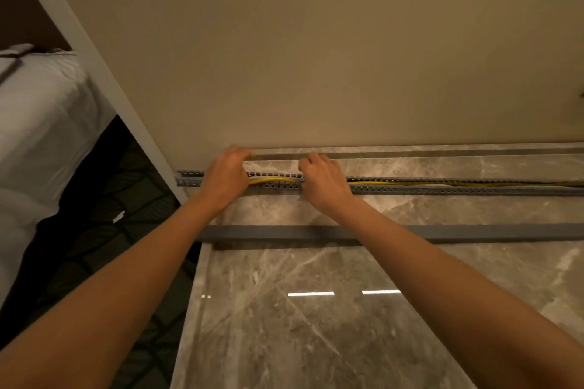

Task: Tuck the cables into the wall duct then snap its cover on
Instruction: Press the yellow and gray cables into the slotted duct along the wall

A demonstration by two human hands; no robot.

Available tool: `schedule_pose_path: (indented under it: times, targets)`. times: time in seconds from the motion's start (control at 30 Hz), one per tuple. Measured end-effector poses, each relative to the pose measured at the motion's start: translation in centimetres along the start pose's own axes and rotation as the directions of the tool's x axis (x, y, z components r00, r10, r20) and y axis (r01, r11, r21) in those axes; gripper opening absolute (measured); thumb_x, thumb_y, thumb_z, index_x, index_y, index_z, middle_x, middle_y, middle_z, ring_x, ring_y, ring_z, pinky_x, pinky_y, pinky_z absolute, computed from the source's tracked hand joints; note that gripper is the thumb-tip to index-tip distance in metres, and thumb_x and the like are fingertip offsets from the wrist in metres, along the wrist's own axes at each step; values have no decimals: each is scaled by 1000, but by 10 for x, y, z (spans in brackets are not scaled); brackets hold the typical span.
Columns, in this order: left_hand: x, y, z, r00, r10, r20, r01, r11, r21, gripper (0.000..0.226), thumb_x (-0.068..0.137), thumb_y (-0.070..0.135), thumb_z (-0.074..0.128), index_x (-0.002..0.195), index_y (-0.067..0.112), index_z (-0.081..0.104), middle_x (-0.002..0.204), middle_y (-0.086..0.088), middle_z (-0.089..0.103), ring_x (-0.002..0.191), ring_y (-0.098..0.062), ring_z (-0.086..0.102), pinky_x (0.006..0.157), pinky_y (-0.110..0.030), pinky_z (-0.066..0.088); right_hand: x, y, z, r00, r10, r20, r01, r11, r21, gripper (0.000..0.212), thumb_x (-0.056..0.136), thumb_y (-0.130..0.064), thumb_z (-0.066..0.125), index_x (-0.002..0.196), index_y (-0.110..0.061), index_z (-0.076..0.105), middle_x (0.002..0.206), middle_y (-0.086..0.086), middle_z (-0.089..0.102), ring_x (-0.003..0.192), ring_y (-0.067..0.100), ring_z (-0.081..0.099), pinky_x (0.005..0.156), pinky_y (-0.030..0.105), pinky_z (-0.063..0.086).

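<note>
A long grey slotted duct (442, 189) lies along the foot of the beige wall on the marble floor, its top uncovered. Yellow and white cables (275, 180) run inside it; a dark cable shows further right. My left hand (226, 177) rests on the duct near its left end with fingers curled down over the cables. My right hand (325, 181) presses on the duct a little to the right, fingers also curled in. Between my hands the cables bulge slightly upward. The grey cover strip (458, 232) lies flat on the floor, parallel to the duct and nearer to me.
A white door frame (94, 50) runs diagonally at the left. Beyond it are a bed with white bedding (41, 110) and dark patterned carpet (104, 186). Glossy marble floor (316, 325) fills the foreground.
</note>
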State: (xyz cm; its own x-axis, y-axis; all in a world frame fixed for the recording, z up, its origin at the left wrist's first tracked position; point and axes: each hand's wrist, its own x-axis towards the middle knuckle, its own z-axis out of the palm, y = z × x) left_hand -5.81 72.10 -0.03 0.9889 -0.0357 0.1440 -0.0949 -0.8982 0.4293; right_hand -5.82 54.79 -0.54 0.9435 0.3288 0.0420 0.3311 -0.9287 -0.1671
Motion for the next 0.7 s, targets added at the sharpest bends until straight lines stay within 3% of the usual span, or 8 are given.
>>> schedule_pose_path:
  times: [0.1, 0.23, 0.3, 0.37, 0.43, 0.53, 0.63, 0.7]
  targets:
    - [-8, -33, -10, 976, -199, -88, 202, 979, 27, 40, 85, -5, 57, 124, -1, 50, 132, -20, 45, 121, -33, 44, 98, -43, 44, 14, -27, 8, 997, -69, 19, 68, 996, 63, 36, 90, -3, 53, 126, -2, 51, 131, 16, 51, 122, 32, 47, 100, 40, 40]
    - [-18, -66, -15, 883, -455, -112, 453, 890, -49, 62, 79, 1, 68, 129, -3, 33, 134, -23, 35, 120, -36, 41, 98, -45, 45, 30, -61, 19, 987, -158, 35, 153, 982, 108, 37, 90, -1, 51, 127, -4, 50, 132, 16, 50, 122, 33, 47, 100, 41, 40]
    - [-19, -79, -15, 832, -553, -44, 543, 828, -140, 70, 78, 3, 70, 133, -4, 27, 135, -22, 34, 123, -36, 41, 100, -45, 45, 36, -75, 23, 982, -178, 59, 168, 976, 136, 35, 89, 1, 50, 123, -4, 52, 129, 16, 50, 118, 34, 49, 97, 43, 43]
    - [-18, -88, -14, 771, -624, 128, 635, 742, -213, 68, 79, 8, 71, 133, -3, 30, 124, -18, 43, 119, -33, 47, 94, -37, 46, 40, -83, 27, 981, -172, 93, 156, 975, 160, 30, 89, 0, 51, 119, -5, 53, 125, 16, 51, 113, 34, 52, 93, 45, 45]
    - [-16, -98, -14, 729, -604, 321, 674, 716, -184, 46, 83, 8, 66, 124, 0, 46, 111, -14, 49, 107, -28, 52, 85, -32, 44, 44, -90, 32, 981, -159, 114, 143, 980, 140, 27, 91, -4, 52, 118, -8, 54, 122, 15, 54, 111, 33, 53, 92, 44, 46]
    - [-14, -107, -6, 731, -476, 488, 592, 799, -107, 49, 87, 2, 59, 134, 4, 46, 134, -14, 50, 119, -27, 48, 97, -33, 42, 47, -90, 35, 986, -126, 108, 108, 981, 158, 23, 92, -13, 55, 114, -8, 58, 118, 14, 57, 107, 32, 56, 90, 43, 47]
    - [-16, -114, 3, 733, -381, 563, 527, 842, -116, 42, 86, 4, 62, 127, 4, 51, 121, -13, 53, 103, -21, 47, 85, -29, 39, 51, -90, 34, 983, -120, 136, 95, 979, 182, 22, 91, -18, 58, 110, -7, 59, 116, 14, 60, 104, 32, 57, 87, 42, 46]
    - [-16, -120, 9, 777, -354, 521, 498, 852, -164, 27, 89, 9, 61, 115, 4, 57, 103, -8, 53, 97, -22, 50, 80, -28, 37, 53, -90, 33, 982, -118, 145, 90, 978, 189, 22, 90, -19, 59, 108, -6, 60, 114, 14, 62, 104, 32, 57, 85, 39, 45]
